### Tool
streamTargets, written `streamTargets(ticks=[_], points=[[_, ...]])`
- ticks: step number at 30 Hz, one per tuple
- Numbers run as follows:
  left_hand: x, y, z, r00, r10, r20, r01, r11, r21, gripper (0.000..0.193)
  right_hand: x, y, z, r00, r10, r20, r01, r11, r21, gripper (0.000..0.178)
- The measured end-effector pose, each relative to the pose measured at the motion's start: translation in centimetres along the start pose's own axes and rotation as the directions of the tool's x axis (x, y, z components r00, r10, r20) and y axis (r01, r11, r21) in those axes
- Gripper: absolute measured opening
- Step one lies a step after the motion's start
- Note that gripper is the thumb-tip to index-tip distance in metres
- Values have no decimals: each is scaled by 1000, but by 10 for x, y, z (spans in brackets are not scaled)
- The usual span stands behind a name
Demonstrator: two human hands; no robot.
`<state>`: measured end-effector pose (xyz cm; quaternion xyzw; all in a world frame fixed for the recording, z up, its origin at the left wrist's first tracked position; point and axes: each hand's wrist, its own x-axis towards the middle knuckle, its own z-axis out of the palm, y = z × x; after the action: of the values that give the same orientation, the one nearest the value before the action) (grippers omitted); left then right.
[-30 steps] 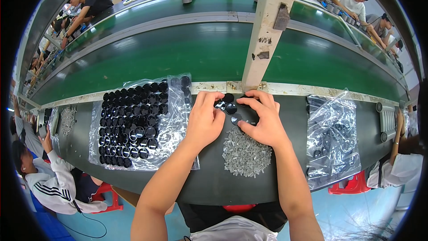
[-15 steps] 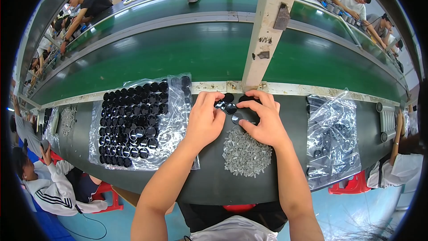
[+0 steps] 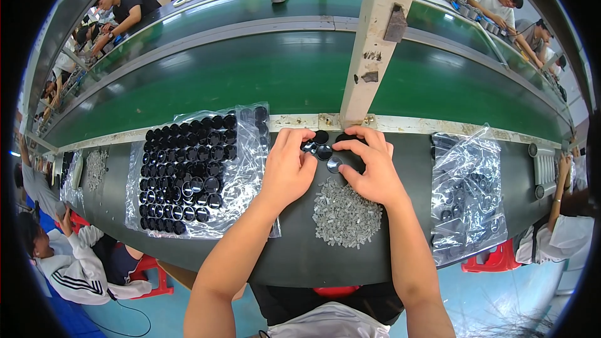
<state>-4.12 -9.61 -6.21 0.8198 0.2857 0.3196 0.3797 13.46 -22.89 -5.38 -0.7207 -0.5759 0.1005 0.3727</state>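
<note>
Several glossy black round caps (image 3: 323,152) lie in a small cluster on the dark bench between my two hands. At their left side is my left hand (image 3: 289,166), its curved index finger and thumb apart, fingertips close beside the caps. My right hand (image 3: 374,168) spans the other side with its fingers spread. Its thumb tip is at the edge of a shiny cap (image 3: 334,164), the nearest of the cluster. Another black cap (image 3: 344,138) sits partly hidden under the right fingers. Just nearer than the caps is a pile of small grey translucent pieces (image 3: 347,214).
Rows of black caps (image 3: 181,172) lie on clear plastic at the left. A plastic bag (image 3: 468,194) with dark round parts rests to the right. Beyond the bench runs a green conveyor (image 3: 250,78), with a white post (image 3: 379,44) at its near edge. Other people work around it.
The cap by my right thumb has shifted slightly and shows more shine. My hands hold nearly the same position. A grey cylinder on the far conveyor has moved right.
</note>
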Motion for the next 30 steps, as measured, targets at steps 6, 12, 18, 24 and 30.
streamTargets(ticks=[6, 12, 18, 24, 30], points=[[0, -1, 1, 1000, 21, -16, -21, 1000, 16, 39, 0, 0, 0, 1000, 4, -4, -4, 1000, 3, 45], [-1, -1, 1, 1000, 23, -21, -22, 999, 27, 39, 0, 1, 1, 1000, 7, -15, -7, 1000, -2, 43], [-1, 0, 0, 1000, 18, -19, -18, 1000, 24, 39, 0, 1, 2, 1000, 14, -24, -14, 1000, -1, 43], [0, -1, 1, 1000, 25, -18, -25, 999, 28, 38, 0, 1, 3, 999, 18, -31, -18, 1000, -5, 43], [0, -1, 0, 1000, 21, -12, -21, 1000, 23, 39, 1, 1, 4, 999, 25, -41, -25, 1000, -8, 41]])
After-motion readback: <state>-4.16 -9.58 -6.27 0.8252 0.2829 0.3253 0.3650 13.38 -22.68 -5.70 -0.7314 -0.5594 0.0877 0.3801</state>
